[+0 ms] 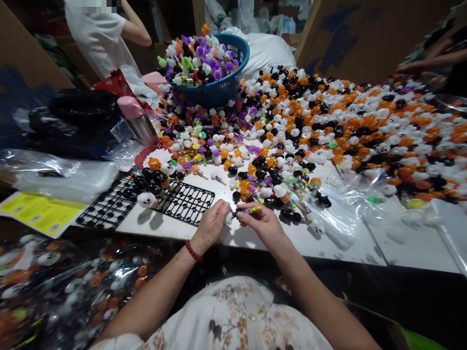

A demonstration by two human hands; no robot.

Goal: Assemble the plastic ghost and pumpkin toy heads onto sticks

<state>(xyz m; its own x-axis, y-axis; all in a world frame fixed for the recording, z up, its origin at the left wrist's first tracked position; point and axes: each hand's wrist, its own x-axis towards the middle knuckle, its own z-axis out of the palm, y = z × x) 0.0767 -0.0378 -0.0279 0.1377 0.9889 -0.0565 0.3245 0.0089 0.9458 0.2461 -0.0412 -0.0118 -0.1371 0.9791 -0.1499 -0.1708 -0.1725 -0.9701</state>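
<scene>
My left hand (214,219), with a red bead bracelet at the wrist, is closed around a small white plastic piece (229,218) that shows only in part. Close beside it, my right hand (263,224) pinches a small tube with colourful contents (252,209) and a black end. That black end points at the white piece; whether they touch I cannot tell. Left of my hands lies a black plastic grid rack (193,200). Several figure-topped pieces stand in it, among them a white skull-faced top (146,200) and an orange pumpkin top (154,164).
A big heap of orange, white and black figure tops (328,116) covers the table's back and right. Behind stands a blue basket (219,90) of tubes. Clear bags (333,221) lie right, a pink-lidded flask (136,116) left. Other people stand at both far sides.
</scene>
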